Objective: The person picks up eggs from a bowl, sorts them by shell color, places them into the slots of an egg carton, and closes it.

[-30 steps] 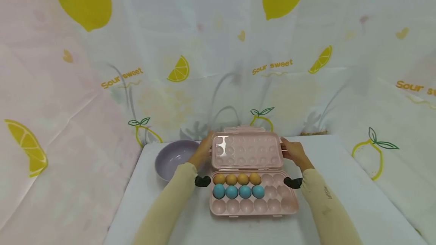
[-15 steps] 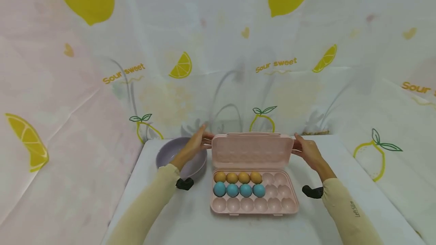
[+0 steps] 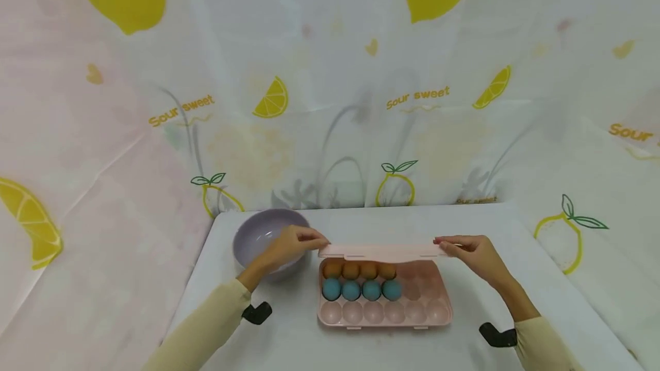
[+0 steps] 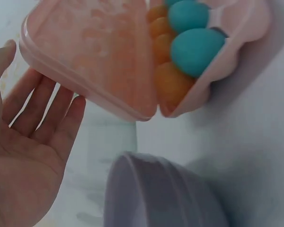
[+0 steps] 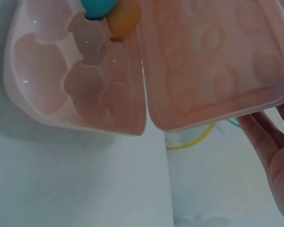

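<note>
A pink egg box (image 3: pixel 373 313) lies on the table with its lid (image 3: pixel 384 253) tilted partway over the back of the base. A row of orange-yellow eggs (image 3: pixel 350 271) sits at the back, with a row of blue eggs (image 3: pixel 371 290) in front. My left hand (image 3: pixel 291 245) touches the lid's left end, fingers extended behind it and thumb apart in the left wrist view. At the lid's right end is my right hand (image 3: pixel 476 253), its extended fingers (image 5: pixel 258 137) against the outer side in the right wrist view.
A purple bowl (image 3: pixel 252 237) stands left of the egg box, partly behind my left forearm. The white table (image 3: pixel 304 342) meets a lemon-print cloth (image 3: pixel 330 130) at the back. Empty cups fill the front row and right end of the box.
The lid has swung from leaning back, past upright, to tilting forward over the base. Both hands moved from its sides to its ends, following it toward me. The eggs stayed put.
</note>
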Demonstrator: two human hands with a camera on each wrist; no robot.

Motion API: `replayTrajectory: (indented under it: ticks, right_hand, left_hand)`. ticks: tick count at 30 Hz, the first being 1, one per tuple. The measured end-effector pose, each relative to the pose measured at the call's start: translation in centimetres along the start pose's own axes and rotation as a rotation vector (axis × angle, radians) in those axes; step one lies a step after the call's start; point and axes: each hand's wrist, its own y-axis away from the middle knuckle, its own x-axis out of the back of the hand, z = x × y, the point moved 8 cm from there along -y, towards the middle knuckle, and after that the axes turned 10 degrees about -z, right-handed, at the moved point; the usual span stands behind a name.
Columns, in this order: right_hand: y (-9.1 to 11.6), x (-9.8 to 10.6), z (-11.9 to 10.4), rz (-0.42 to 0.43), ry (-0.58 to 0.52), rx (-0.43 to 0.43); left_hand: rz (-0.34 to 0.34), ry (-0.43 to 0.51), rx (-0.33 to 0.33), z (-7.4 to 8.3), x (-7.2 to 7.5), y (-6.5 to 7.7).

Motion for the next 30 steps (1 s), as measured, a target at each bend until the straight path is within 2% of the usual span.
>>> replayTrajectory:
  ticks: [3,6,9,12,16,20,23,27,30]
  right_hand:
    - [1.4,-1.3,-1.3,0.016,0.129,0.064]
    - [2.9,-2.7,-2.0,0.06,0.306,0.104]
    - [4.3,-4.5,-2.1,0.091,0.416,0.153]
    - [5.3,-6.7,-2.0,0.093,0.544,0.213]
    - [5.9,-8.9,-1.6,0.101,0.681,0.228]
    - [6.3,-9.6,-1.0,0.115,0.702,0.18]
    - [6.5,-10.1,-1.0,0.081,0.739,0.151]
    - [6.4,-10.8,-1.3,0.016,0.818,0.107]
    - [6.2,-11.6,-1.9,0.001,0.855,0.133]
  left_hand:
    - [0.021,-0.087,-0.054,0.2,-1.3,1.3]
    - [0.049,-0.195,-0.178,0.7,-3.1,2.2]
    - [0.047,-0.321,-0.323,0.8,-5.4,3.0]
    - [0.022,-0.461,-0.407,0.5,-7.6,3.6]
    - [-0.014,-0.573,-0.453,0.4,-9.9,4.2]
    - [-0.063,-0.612,-0.513,1.2,-12.1,4.5]
    - [-0.054,-0.654,-0.528,1.3,-13.0,4.5]
    - [-0.047,-0.828,-0.473,0.6,-14.6,3.8]
    - [-0.056,-0.994,-0.418,0.2,-15.9,3.3]
